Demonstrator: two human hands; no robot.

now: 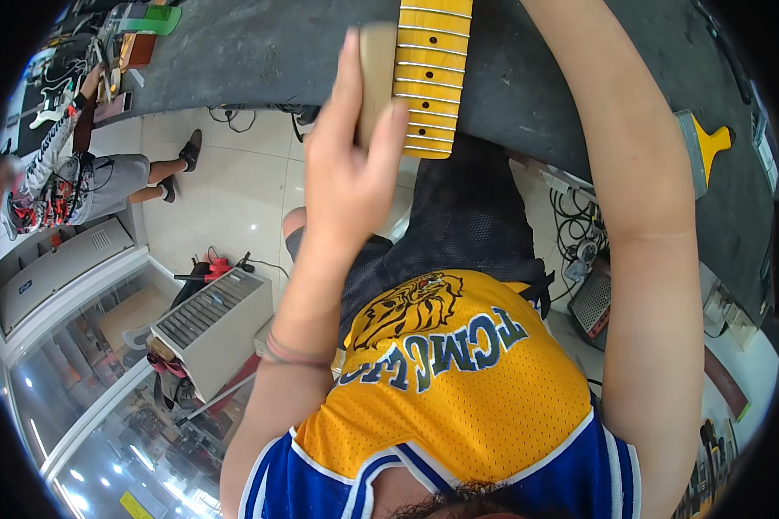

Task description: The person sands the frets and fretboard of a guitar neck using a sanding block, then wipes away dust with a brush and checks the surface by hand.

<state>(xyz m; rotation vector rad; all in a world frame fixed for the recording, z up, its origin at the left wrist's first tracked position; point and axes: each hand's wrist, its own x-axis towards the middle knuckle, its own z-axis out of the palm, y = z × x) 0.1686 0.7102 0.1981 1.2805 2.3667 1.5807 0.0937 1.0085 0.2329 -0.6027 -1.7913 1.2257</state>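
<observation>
Workbench (260, 52) under guitar neck (431, 78), yellow-handled scraper (703, 147) beside it.

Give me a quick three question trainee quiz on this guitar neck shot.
1. True or false: the left hand holds a pale block against the edge of the yellow guitar neck.
2. Which lies on the dark bench to the right of the right forearm? A a scraper with a yellow handle, B a drill.
3. Is the right hand in view?
Key: 1 true. 2 A. 3 No, only the forearm shows.
</observation>
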